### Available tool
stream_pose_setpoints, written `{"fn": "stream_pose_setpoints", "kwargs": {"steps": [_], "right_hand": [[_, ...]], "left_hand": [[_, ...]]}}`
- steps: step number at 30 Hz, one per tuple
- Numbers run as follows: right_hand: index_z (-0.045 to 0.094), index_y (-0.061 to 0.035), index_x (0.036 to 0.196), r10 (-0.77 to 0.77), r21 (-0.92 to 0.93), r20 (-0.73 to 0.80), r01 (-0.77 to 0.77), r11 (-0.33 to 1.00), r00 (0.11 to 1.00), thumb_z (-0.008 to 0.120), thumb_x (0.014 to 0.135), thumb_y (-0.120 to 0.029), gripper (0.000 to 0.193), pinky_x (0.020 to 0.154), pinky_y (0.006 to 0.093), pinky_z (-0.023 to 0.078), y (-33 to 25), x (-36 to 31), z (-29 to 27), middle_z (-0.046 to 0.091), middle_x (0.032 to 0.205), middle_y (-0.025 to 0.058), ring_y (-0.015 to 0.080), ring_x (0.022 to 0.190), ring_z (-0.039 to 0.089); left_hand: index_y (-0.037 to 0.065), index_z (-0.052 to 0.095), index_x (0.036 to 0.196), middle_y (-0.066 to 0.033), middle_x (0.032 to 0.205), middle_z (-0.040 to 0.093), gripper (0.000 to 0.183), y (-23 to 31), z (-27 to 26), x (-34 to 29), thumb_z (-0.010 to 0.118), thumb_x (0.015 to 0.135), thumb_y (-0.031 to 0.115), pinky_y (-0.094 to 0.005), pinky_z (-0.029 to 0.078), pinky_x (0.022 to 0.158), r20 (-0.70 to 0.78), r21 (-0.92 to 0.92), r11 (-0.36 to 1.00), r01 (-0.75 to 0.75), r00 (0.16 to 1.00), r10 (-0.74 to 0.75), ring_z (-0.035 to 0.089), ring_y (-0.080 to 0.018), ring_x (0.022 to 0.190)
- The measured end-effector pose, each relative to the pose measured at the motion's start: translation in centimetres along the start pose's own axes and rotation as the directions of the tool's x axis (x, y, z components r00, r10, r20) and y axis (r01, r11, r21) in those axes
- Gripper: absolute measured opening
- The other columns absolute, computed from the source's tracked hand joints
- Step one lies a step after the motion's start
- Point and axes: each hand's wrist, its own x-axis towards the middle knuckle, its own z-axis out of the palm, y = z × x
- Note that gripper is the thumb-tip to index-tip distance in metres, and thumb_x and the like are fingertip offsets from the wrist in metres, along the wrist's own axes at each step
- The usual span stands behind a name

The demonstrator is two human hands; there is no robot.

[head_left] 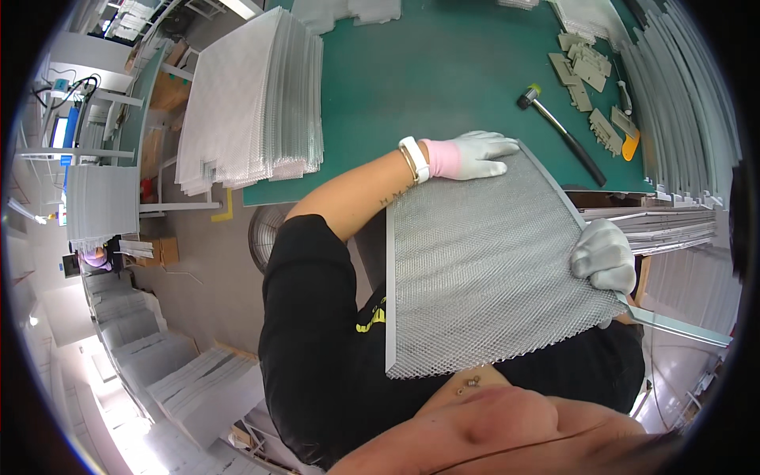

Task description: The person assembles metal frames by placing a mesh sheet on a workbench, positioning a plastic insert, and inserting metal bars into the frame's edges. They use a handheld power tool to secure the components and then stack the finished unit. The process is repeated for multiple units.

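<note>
A silvery metal mesh panel (483,261) lies tilted across my front, its far end by the green table. Pale metal edging runs down its left and right sides. My left hand (479,154), in a white glove with a pink cuff, lies flat on the panel's far edge, fingers stretched out. My right hand (603,257), gloved in white, has its fingers curled over the panel's right edge. Below that hand a thin metal strip (681,326) juts out to the right; how it joins the panel is hidden.
On the green table (396,87) stand a thick stack of mesh sheets (245,103) at left and a hammer (562,134) at right. Near it lie flat beige pieces (586,67), a screwdriver (624,99) and an orange-handled tool (630,146). Long metal strips (673,103) line the right side.
</note>
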Motion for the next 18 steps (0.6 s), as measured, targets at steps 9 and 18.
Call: {"fn": "stream_pose_setpoints", "kwargs": {"steps": [9, 18], "right_hand": [[0.049, -0.0081, 0.084, 0.001, -0.025, 0.186, 0.004, 1.000, 0.983, 0.061, 0.092, -0.032, 0.028, 0.048, 0.0305, 0.041, 1.9, 1.7, -3.1, 0.059, 0.078, 0.0078, 0.0165, 0.061, 0.058], [0.059, 0.0032, 0.107, 0.510, -0.046, -0.505, -0.611, 0.790, 0.697, 0.063, 0.098, -0.031, 0.036, 0.072, 0.0308, 0.045, 8.3, 7.4, -3.3, 0.060, 0.092, 0.0113, 0.0189, 0.081, 0.055]], "left_hand": [[-0.002, 0.053, 0.136, -0.0240, 0.128, 0.061, 0.055, 4.3, -3.7, -7.5, 0.050, 0.097, 0.036, -0.0402, 0.046, 0.101, -0.153, 0.061, 0.936, 0.346, 0.930, -0.333, 0.060, -0.0360, 0.115], [-0.002, 0.068, 0.089, -0.0121, 0.086, 0.067, 0.013, 13.9, -7.0, -12.5, 0.073, 0.078, 0.005, -0.0347, 0.050, 0.063, -0.973, 0.229, 0.947, -0.225, -0.025, 0.229, 0.063, -0.0246, 0.071]]}}
